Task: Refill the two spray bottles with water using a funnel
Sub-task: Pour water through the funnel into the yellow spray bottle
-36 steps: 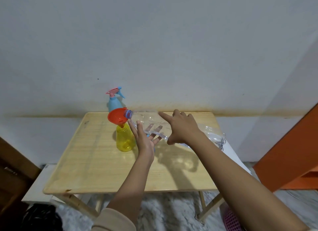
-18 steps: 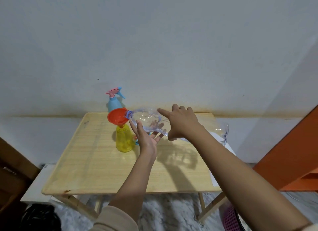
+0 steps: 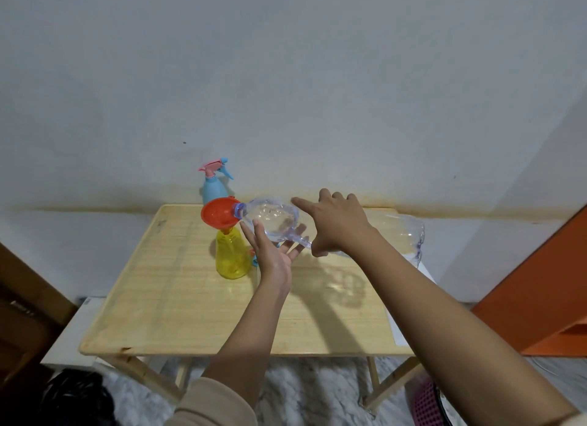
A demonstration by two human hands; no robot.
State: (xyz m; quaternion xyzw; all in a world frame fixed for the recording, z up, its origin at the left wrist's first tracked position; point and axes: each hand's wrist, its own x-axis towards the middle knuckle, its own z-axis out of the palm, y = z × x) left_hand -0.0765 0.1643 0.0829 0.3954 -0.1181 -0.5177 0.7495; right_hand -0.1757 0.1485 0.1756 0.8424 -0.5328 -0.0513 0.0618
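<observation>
Yellow spray bottle (image 3: 231,257): upright on the worktop (image 3: 165,292), just left of the left hand's fingers (image 3: 259,235), with the orange funnel (image 3: 219,214) seated in its neck. Clear water bottle (image 3: 273,219): tipped near level, mouth in the funnel. The left hand (image 3: 274,255) supports it from beneath, palm up, fingers straight. The right hand (image 3: 336,225) clasps it from above, thumb under. Blue spray bottle (image 3: 214,189): beyond the fingers, by the wall, trigger head fitted.

Clear plastic water bottle (image 3: 273,217) now tilts steeper: base end sits higher than a second ago, and water collects toward the neck. Right hand (image 3: 340,228) on top lifts slightly with it; left hand (image 3: 274,254) underneath shifts up marginally.
</observation>
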